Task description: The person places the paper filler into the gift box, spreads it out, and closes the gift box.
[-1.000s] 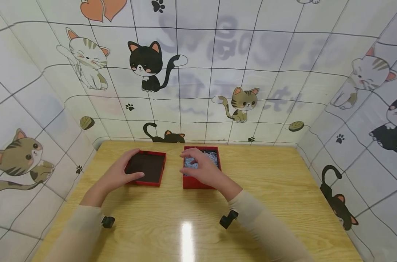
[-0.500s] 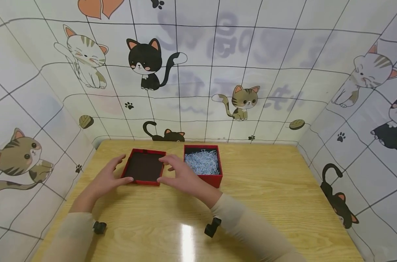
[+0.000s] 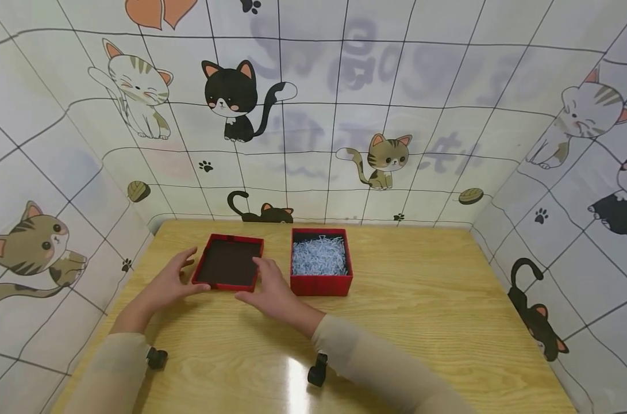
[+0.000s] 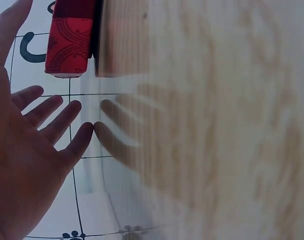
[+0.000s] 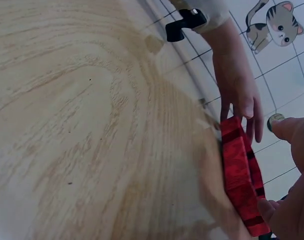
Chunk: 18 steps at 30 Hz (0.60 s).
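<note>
A shallow square box lid (image 3: 227, 261), red at the rim and dark inside, lies with its hollow side up on the table. My left hand (image 3: 168, 284) is at its left side, fingers spread and thumb near the front left corner. In the left wrist view the lid's patterned red edge (image 4: 67, 46) shows beyond these spread fingers. At the lid's right side is my right hand (image 3: 274, 292), its fingers reaching over the right rim and its thumb by the front right corner. The right wrist view shows fingertips right at the lid's red wall (image 5: 239, 172).
Just right of the lid stands a red box (image 3: 320, 285) filled with pale blue shredded paper (image 3: 319, 256). The wooden table (image 3: 422, 299) meets a wall covering (image 3: 313, 132) printed with cartoon cats at the back and sides.
My right hand has moved left from over the red box to the lid's right side. My left hand has drawn back slightly left, uncovering the lid's left part.
</note>
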Each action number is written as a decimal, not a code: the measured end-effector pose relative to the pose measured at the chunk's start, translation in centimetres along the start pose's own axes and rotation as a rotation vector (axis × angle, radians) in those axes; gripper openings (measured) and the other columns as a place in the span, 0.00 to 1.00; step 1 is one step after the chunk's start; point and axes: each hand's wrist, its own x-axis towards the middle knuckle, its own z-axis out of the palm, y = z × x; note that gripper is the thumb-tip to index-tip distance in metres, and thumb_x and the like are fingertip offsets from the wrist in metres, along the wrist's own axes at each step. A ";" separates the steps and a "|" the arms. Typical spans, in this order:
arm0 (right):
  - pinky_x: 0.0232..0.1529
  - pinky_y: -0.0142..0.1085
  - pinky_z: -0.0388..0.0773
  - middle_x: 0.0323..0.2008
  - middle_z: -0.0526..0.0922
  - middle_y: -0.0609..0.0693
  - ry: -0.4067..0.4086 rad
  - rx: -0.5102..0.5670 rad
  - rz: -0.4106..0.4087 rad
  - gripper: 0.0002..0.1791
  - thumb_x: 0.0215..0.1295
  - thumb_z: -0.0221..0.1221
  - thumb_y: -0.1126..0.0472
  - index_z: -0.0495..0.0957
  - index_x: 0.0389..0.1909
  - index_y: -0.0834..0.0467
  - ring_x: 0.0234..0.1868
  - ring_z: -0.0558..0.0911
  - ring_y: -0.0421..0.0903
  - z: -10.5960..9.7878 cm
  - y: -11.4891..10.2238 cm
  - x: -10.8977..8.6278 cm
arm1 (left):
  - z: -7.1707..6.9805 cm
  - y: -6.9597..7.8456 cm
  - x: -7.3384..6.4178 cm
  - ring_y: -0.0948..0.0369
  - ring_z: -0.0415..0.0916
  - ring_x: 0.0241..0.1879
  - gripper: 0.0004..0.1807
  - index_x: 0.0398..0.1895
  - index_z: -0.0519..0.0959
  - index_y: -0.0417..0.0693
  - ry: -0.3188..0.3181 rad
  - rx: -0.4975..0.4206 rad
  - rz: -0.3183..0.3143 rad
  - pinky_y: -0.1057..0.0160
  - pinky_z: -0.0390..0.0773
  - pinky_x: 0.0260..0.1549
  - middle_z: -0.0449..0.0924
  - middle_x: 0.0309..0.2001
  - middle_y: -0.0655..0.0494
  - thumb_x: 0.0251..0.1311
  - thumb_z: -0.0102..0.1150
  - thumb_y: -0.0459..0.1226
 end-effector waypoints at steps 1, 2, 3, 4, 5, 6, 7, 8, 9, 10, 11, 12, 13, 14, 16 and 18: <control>0.78 0.51 0.71 0.82 0.63 0.59 0.007 -0.001 0.015 0.52 0.74 0.74 0.48 0.57 0.87 0.63 0.79 0.70 0.55 0.2 0.2 0.2 | 0.0 0.0 0.0 0.28 0.54 0.81 0.66 0.91 0.47 0.38 -0.001 0.000 -0.003 0.23 0.60 0.73 0.47 0.88 0.32 0.64 0.82 0.54; 0.78 0.51 0.71 0.82 0.63 0.59 0.014 -0.004 0.029 0.52 0.74 0.74 0.48 0.57 0.87 0.63 0.80 0.69 0.55 0.5 0.5 0.4 | 0.0 0.0 0.0 0.28 0.54 0.81 0.66 0.91 0.47 0.38 -0.003 -0.001 -0.007 0.23 0.60 0.73 0.47 0.87 0.32 0.64 0.82 0.54; 0.78 0.52 0.70 0.81 0.63 0.59 0.020 -0.005 0.041 0.52 0.74 0.74 0.48 0.57 0.87 0.63 0.80 0.69 0.55 0.7 0.7 0.5 | 0.0 0.0 0.0 0.28 0.54 0.81 0.66 0.91 0.47 0.38 -0.004 -0.002 -0.010 0.23 0.60 0.73 0.47 0.87 0.32 0.63 0.82 0.54; 0.78 0.52 0.71 0.81 0.64 0.60 0.029 -0.003 0.048 0.52 0.74 0.74 0.48 0.57 0.87 0.63 0.79 0.69 0.55 0.8 1.0 0.7 | 0.0 0.1 0.0 0.27 0.54 0.81 0.66 0.91 0.47 0.39 -0.007 -0.003 -0.014 0.23 0.60 0.73 0.47 0.87 0.32 0.63 0.82 0.54; 0.77 0.52 0.72 0.80 0.64 0.60 0.038 -0.001 0.057 0.52 0.74 0.74 0.48 0.57 0.87 0.63 0.78 0.71 0.55 1.0 1.1 0.8 | 0.0 0.1 0.0 0.27 0.54 0.81 0.66 0.91 0.47 0.39 -0.012 -0.005 -0.016 0.22 0.60 0.73 0.47 0.87 0.31 0.63 0.82 0.54; 0.76 0.52 0.73 0.80 0.65 0.60 0.046 0.000 0.066 0.52 0.74 0.74 0.48 0.57 0.87 0.64 0.76 0.72 0.55 1.1 1.3 1.0 | 0.0 0.1 0.0 0.27 0.54 0.81 0.66 0.91 0.47 0.39 -0.016 -0.005 -0.018 0.22 0.60 0.73 0.48 0.87 0.31 0.63 0.82 0.54; 0.76 0.51 0.74 0.79 0.65 0.60 0.054 0.002 0.076 0.52 0.74 0.74 0.48 0.58 0.87 0.64 0.75 0.73 0.55 1.2 1.4 1.1 | 0.1 0.1 0.1 0.27 0.54 0.81 0.66 0.91 0.47 0.39 -0.020 -0.006 -0.021 0.22 0.60 0.73 0.48 0.87 0.31 0.63 0.82 0.54; 0.75 0.51 0.74 0.78 0.66 0.60 0.064 0.004 0.083 0.52 0.73 0.75 0.48 0.58 0.86 0.64 0.74 0.74 0.55 1.3 1.5 1.2 | 0.1 0.1 0.1 0.27 0.54 0.81 0.67 0.91 0.47 0.39 -0.023 -0.005 -0.022 0.22 0.59 0.74 0.48 0.87 0.31 0.63 0.82 0.54; 0.75 0.51 0.75 0.78 0.67 0.60 0.073 0.005 0.090 0.52 0.73 0.75 0.48 0.58 0.86 0.65 0.73 0.74 0.55 1.4 1.6 1.3 | 0.1 0.1 0.1 0.27 0.54 0.81 0.67 0.91 0.47 0.39 -0.026 -0.003 -0.023 0.22 0.59 0.74 0.48 0.87 0.30 0.63 0.82 0.54; 0.74 0.51 0.76 0.77 0.68 0.60 0.080 0.001 0.097 0.52 0.72 0.75 0.48 0.59 0.86 0.65 0.72 0.75 0.55 1.5 1.7 1.5 | 0.1 0.1 0.1 0.27 0.55 0.81 0.67 0.91 0.47 0.39 -0.029 -0.002 -0.025 0.23 0.59 0.74 0.48 0.87 0.30 0.63 0.82 0.53; 0.74 0.50 0.76 0.77 0.68 0.60 0.085 -0.001 0.105 0.52 0.72 0.76 0.48 0.59 0.86 0.65 0.71 0.75 0.55 1.6 1.7 1.6 | 0.1 0.0 0.2 0.27 0.55 0.81 0.67 0.91 0.47 0.39 -0.030 -0.002 -0.028 0.23 0.59 0.74 0.49 0.87 0.31 0.62 0.83 0.53; 0.73 0.50 0.77 0.76 0.69 0.61 0.091 0.000 0.111 0.53 0.71 0.76 0.48 0.59 0.85 0.65 0.71 0.75 0.56 1.7 1.8 1.7 | 0.1 0.0 0.2 0.28 0.55 0.81 0.67 0.91 0.48 0.39 -0.031 -0.001 -0.029 0.23 0.58 0.74 0.49 0.87 0.31 0.62 0.83 0.53; 0.73 0.50 0.77 0.75 0.69 0.61 0.094 -0.006 0.117 0.53 0.71 0.77 0.48 0.59 0.85 0.66 0.70 0.76 0.56 1.9 2.0 1.9 | 0.1 0.0 0.2 0.28 0.56 0.81 0.67 0.91 0.48 0.39 -0.032 -0.004 -0.031 0.23 0.58 0.75 0.50 0.87 0.31 0.62 0.83 0.52; 0.73 0.50 0.77 0.74 0.70 0.61 0.098 -0.014 0.123 0.54 0.70 0.77 0.48 0.59 0.85 0.66 0.70 0.76 0.55 2.1 2.1 2.1 | 0.1 -0.1 0.3 0.29 0.57 0.81 0.67 0.91 0.48 0.39 -0.034 -0.007 -0.031 0.24 0.58 0.75 0.51 0.86 0.32 0.61 0.84 0.52; 0.73 0.49 0.77 0.73 0.71 0.61 0.101 -0.026 0.138 0.55 0.67 0.79 0.48 0.60 0.85 0.66 0.71 0.75 0.56 2.5 2.5 2.5 | 0.2 -0.1 0.4 0.31 0.59 0.81 0.67 0.91 0.48 0.40 -0.040 -0.023 -0.029 0.25 0.59 0.76 0.53 0.86 0.33 0.61 0.84 0.51; 0.74 0.48 0.75 0.75 0.70 0.60 0.101 -0.031 0.158 0.57 0.65 0.80 0.48 0.59 0.85 0.65 0.73 0.73 0.56 3.0 2.9 2.8 | 0.3 -0.2 0.6 0.32 0.61 0.80 0.67 0.91 0.48 0.41 -0.049 -0.036 -0.022 0.26 0.60 0.76 0.55 0.86 0.34 0.61 0.85 0.50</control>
